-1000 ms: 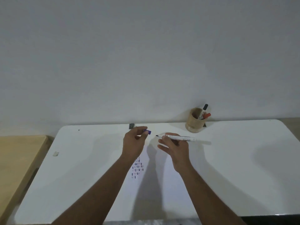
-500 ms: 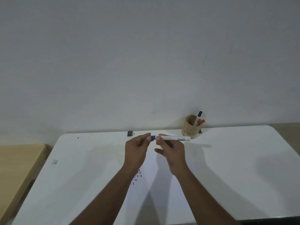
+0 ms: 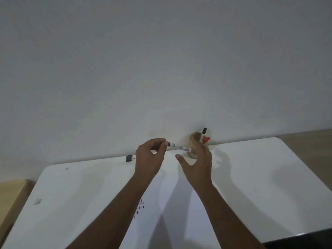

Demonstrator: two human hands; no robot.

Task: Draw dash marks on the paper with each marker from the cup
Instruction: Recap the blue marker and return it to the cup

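My left hand point(image 3: 150, 158) pinches the blue-capped end of a white marker point(image 3: 178, 146), which points right toward the cup. To its right my right hand point(image 3: 196, 162) hovers with fingers spread and nothing in it, partly covering the wooden cup point(image 3: 195, 141). A black-capped marker point(image 3: 203, 134) and a red-capped marker point(image 3: 206, 139) stand in that cup by the wall. The white paper point(image 3: 172, 209) lies on the table between my forearms, with rows of small dark dashes point(image 3: 140, 207) near my left forearm.
The white table point(image 3: 260, 177) reaches back to a plain grey wall. A small black object point(image 3: 129, 158) sits at the table's far edge, and a small grey scrap point(image 3: 37, 201) lies at the left. A wooden surface point(image 3: 10, 194) adjoins the table's left side.
The cap went onto the marker. My right hand let go of the barrel and opened near the cup, while my left hand now holds the capped marker alone. The view tilted upward.
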